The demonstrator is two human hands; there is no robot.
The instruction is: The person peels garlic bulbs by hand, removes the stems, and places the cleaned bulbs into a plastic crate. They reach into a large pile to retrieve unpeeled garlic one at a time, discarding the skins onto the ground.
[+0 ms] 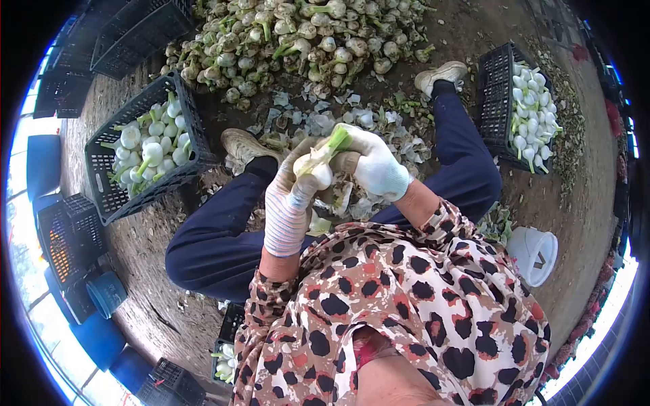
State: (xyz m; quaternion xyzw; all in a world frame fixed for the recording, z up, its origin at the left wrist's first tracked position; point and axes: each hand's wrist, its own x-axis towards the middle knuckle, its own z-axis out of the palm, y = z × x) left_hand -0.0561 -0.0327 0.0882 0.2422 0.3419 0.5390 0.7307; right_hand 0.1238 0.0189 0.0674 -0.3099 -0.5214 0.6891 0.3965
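Both hands wear soiled white work gloves and meet in front of my body. My left hand (292, 186), with a striped cuff, is wrapped round the bulb end of a garlic bulb (321, 169) whose outer skin looks partly loose. The green stem (338, 139) points up to the right. My right hand (372, 164) is closed at the stem side of the same bulb, its fingertips partly hidden behind it. Below the hands, peeled skins (365, 122) lie scattered between my legs.
A heap of unpeeled bulbs (305, 40) lies ahead. Black crates of clean white bulbs stand at left (108, 162) and right (494, 101). A white bucket (532, 256) sits at lower right. Blue containers (106, 294) and stacked crates line the left side.
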